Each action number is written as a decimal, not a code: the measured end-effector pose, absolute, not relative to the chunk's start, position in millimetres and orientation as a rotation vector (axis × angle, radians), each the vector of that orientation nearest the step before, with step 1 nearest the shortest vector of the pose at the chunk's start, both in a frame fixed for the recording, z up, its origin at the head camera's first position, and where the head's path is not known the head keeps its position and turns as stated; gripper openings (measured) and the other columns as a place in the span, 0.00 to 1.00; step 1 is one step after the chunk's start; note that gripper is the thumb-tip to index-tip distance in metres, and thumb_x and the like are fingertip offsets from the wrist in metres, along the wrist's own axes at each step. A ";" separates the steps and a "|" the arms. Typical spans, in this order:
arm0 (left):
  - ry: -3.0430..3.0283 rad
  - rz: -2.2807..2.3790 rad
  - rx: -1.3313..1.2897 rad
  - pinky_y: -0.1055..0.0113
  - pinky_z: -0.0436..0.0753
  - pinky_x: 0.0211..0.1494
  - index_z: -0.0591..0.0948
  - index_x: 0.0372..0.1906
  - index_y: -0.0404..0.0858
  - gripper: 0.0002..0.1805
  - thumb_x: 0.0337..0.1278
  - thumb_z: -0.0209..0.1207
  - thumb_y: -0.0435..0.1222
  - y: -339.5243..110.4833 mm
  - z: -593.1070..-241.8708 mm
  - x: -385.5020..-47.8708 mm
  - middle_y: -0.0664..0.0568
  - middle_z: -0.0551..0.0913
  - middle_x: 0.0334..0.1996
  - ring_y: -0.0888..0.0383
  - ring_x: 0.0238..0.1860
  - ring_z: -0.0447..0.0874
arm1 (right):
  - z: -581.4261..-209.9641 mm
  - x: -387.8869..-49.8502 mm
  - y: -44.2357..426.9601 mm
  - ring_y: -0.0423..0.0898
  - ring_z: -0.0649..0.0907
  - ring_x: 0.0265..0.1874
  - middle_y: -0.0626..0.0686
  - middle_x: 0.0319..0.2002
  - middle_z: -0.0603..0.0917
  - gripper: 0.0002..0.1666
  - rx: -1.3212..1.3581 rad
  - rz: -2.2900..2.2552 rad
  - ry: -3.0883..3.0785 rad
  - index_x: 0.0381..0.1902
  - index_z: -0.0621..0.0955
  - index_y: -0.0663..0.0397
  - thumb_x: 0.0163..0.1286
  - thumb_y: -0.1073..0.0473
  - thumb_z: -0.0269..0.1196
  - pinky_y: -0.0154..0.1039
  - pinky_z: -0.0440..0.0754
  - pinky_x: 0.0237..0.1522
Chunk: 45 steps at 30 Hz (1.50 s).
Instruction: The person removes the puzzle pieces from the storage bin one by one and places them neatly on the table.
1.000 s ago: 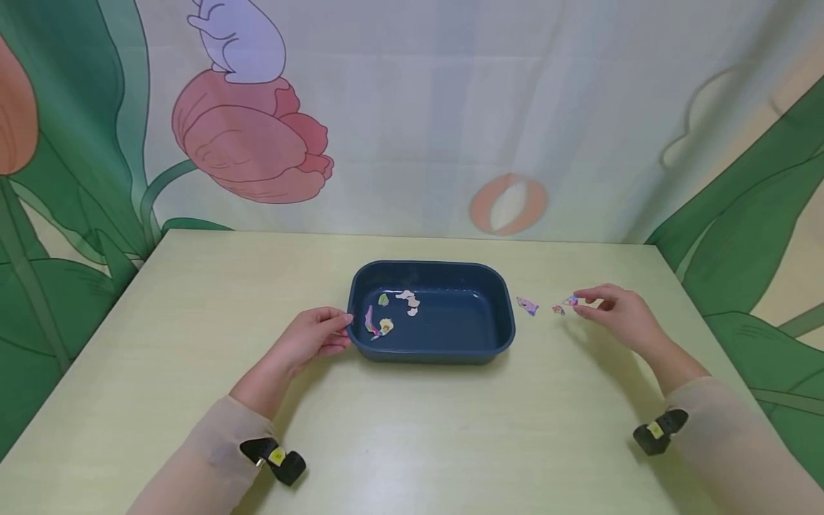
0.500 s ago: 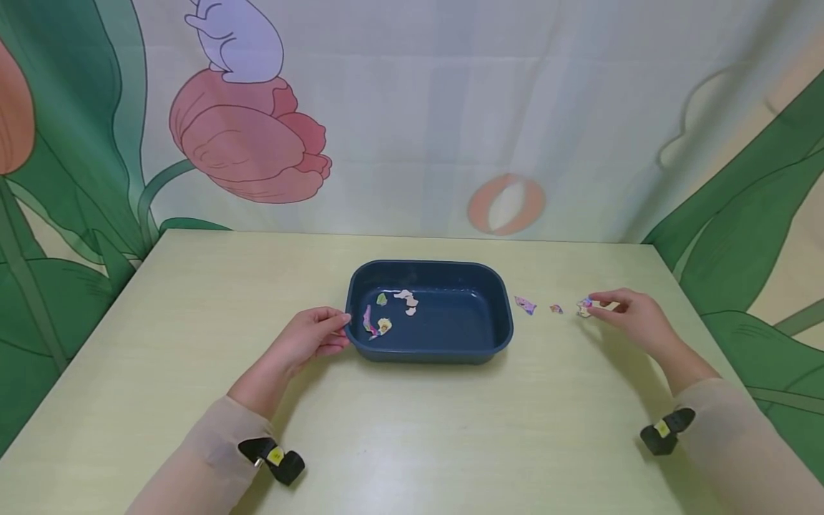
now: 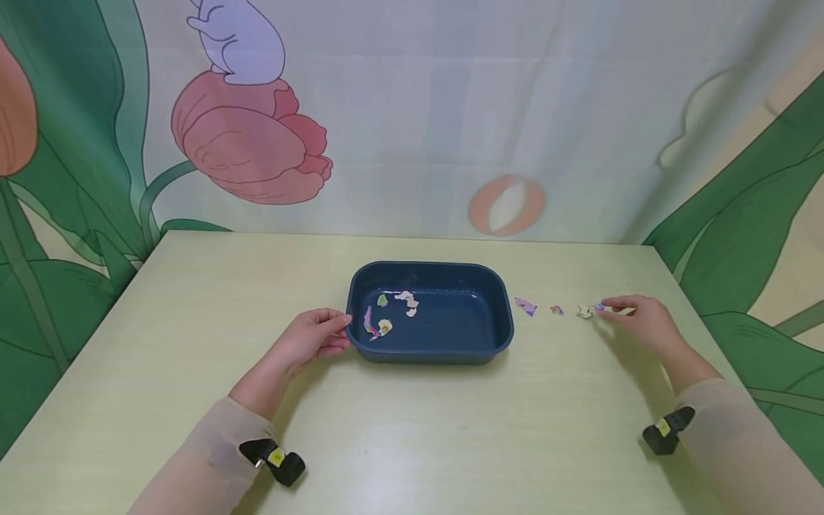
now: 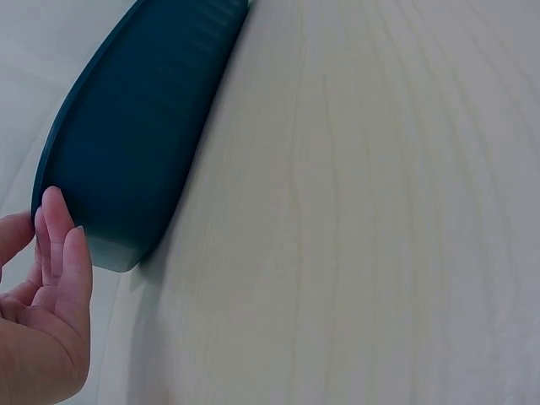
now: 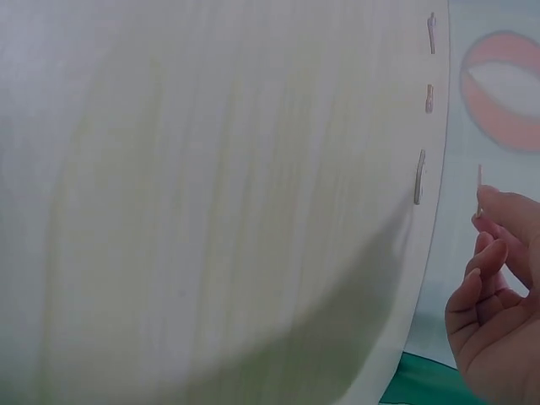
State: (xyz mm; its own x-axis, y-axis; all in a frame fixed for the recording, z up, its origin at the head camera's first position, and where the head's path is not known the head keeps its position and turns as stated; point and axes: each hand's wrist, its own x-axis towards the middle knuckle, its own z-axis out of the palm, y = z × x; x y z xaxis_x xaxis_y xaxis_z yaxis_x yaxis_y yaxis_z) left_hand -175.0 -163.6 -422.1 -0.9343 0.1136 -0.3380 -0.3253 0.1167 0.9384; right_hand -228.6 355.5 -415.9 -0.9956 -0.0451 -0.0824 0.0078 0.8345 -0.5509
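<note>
My left hand [image 3: 315,332] pinches the left rim of a dark blue rectangular tray [image 3: 434,357]; in the left wrist view its fingers meet the tray wall [image 4: 126,143]. Between my right hand's [image 3: 640,322] thumb and finger is a small purple sticker-like cutout [image 3: 599,307], seen edge-on as a thin sliver [image 5: 479,179] in the right wrist view. Just left of those fingertips lies a cream cutout [image 3: 584,312] on the table. Farther left are a small pinkish cutout [image 3: 556,310] and a purple one [image 3: 526,306], which is closest to the tray.
Inside the tray's left half lie several cutouts: a green one [image 3: 383,300], whitish ones [image 3: 407,295], a purple curved strip [image 3: 368,320] and a yellowish one [image 3: 385,327]. A pale table [image 3: 412,429] supports everything. Behind its far edge hangs a printed curtain [image 3: 399,143].
My right hand has moved right, away from the small pinkish cutout, with the purple cutout in its fingers. The cream cutout has come into view beside it. My left hand stays on the tray.
</note>
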 end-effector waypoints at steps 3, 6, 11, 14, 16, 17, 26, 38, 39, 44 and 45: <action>2.077 1.874 -0.207 0.70 0.82 0.35 0.72 0.49 0.25 0.19 0.65 0.54 0.39 -163.6 -422.0 -174.4 0.49 0.78 0.26 0.58 0.28 0.82 | -418.8 -228.9 359.6 0.60 0.73 0.44 0.68 0.50 0.73 0.28 -0.016 -0.883 2.916 0.54 0.75 0.68 0.67 0.50 0.59 0.44 0.71 0.37; 2.079 1.871 -0.211 0.70 0.82 0.35 0.73 0.48 0.26 0.19 0.64 0.55 0.39 -163.2 -422.0 -174.1 0.49 0.78 0.27 0.57 0.28 0.82 | -421.2 -228.8 363.3 0.60 0.73 0.44 0.69 0.50 0.73 0.28 0.010 -0.884 2.912 0.54 0.75 0.69 0.67 0.50 0.59 0.42 0.70 0.35; 2.078 1.874 -0.207 0.70 0.82 0.35 0.73 0.48 0.26 0.19 0.65 0.55 0.39 -163.2 -422.2 -174.0 0.50 0.79 0.27 0.57 0.28 0.82 | -425.6 -231.0 368.3 0.60 0.71 0.43 0.69 0.49 0.73 0.29 0.054 -0.859 2.912 0.54 0.75 0.69 0.66 0.50 0.60 0.42 0.69 0.35; 2.075 1.879 -0.202 0.70 0.82 0.35 0.72 0.49 0.25 0.19 0.65 0.54 0.39 -163.5 -422.4 -174.2 0.50 0.79 0.26 0.58 0.28 0.82 | -427.9 -233.8 370.6 0.60 0.72 0.43 0.69 0.49 0.74 0.29 0.070 -0.821 2.921 0.54 0.75 0.69 0.66 0.49 0.60 0.45 0.69 0.37; 2.073 1.883 -0.200 0.71 0.82 0.34 0.72 0.49 0.25 0.20 0.65 0.55 0.39 -163.6 -422.5 -174.6 0.50 0.79 0.26 0.58 0.28 0.82 | -429.0 -235.6 371.7 0.61 0.72 0.44 0.69 0.49 0.74 0.29 0.086 -0.801 2.915 0.54 0.75 0.70 0.67 0.49 0.60 0.47 0.70 0.39; 2.072 1.882 -0.199 0.71 0.82 0.34 0.72 0.49 0.25 0.20 0.65 0.55 0.39 -163.7 -422.6 -174.7 0.50 0.79 0.26 0.58 0.28 0.82 | -429.5 -236.4 372.1 0.61 0.72 0.44 0.70 0.50 0.74 0.29 0.094 -0.796 2.909 0.54 0.74 0.70 0.67 0.50 0.59 0.49 0.71 0.40; 2.055 1.899 -0.196 0.70 0.82 0.34 0.72 0.50 0.24 0.20 0.64 0.55 0.39 -164.4 -423.9 -175.1 0.50 0.78 0.26 0.59 0.27 0.82 | -434.1 -242.5 372.1 0.62 0.72 0.46 0.69 0.50 0.74 0.26 0.161 -0.773 2.882 0.54 0.74 0.71 0.67 0.54 0.59 0.54 0.71 0.46; 2.053 1.901 -0.197 0.70 0.82 0.34 0.72 0.48 0.24 0.19 0.64 0.55 0.38 -164.0 -426.2 -174.7 0.50 0.79 0.25 0.59 0.26 0.82 | -441.3 -247.0 374.8 0.64 0.73 0.47 0.70 0.50 0.75 0.26 0.159 -0.726 2.888 0.53 0.74 0.71 0.67 0.54 0.59 0.57 0.71 0.50; 2.054 1.901 -0.197 0.70 0.82 0.34 0.72 0.48 0.24 0.19 0.64 0.55 0.38 -164.0 -425.8 -174.5 0.51 0.79 0.25 0.59 0.26 0.82 | -441.4 -247.0 374.4 0.64 0.73 0.47 0.70 0.50 0.75 0.26 0.158 -0.725 2.888 0.53 0.74 0.71 0.67 0.54 0.59 0.56 0.71 0.50; 2.057 1.901 -0.186 0.72 0.82 0.32 0.72 0.48 0.23 0.20 0.65 0.54 0.38 -164.2 -425.4 -174.7 0.51 0.79 0.25 0.59 0.26 0.82 | -440.7 -247.0 373.6 0.63 0.73 0.46 0.70 0.50 0.75 0.26 0.153 -0.728 2.887 0.53 0.74 0.72 0.67 0.54 0.59 0.56 0.72 0.49; 2.058 1.898 -0.182 0.72 0.82 0.32 0.71 0.49 0.23 0.20 0.65 0.54 0.38 -164.4 -425.6 -174.8 0.51 0.79 0.25 0.59 0.26 0.82 | -440.5 -246.9 373.4 0.63 0.73 0.46 0.70 0.49 0.75 0.26 0.152 -0.729 2.886 0.53 0.73 0.72 0.67 0.54 0.59 0.56 0.72 0.49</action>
State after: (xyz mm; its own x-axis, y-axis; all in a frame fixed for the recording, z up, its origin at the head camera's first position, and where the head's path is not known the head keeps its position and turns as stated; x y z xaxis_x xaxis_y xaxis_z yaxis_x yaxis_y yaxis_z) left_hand -174.8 -164.4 -425.6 -0.9358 0.1305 -0.3274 -0.3159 0.1016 0.9433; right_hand -246.9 373.4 -440.5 -0.9819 0.0593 -0.1797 0.1375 0.8760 -0.4623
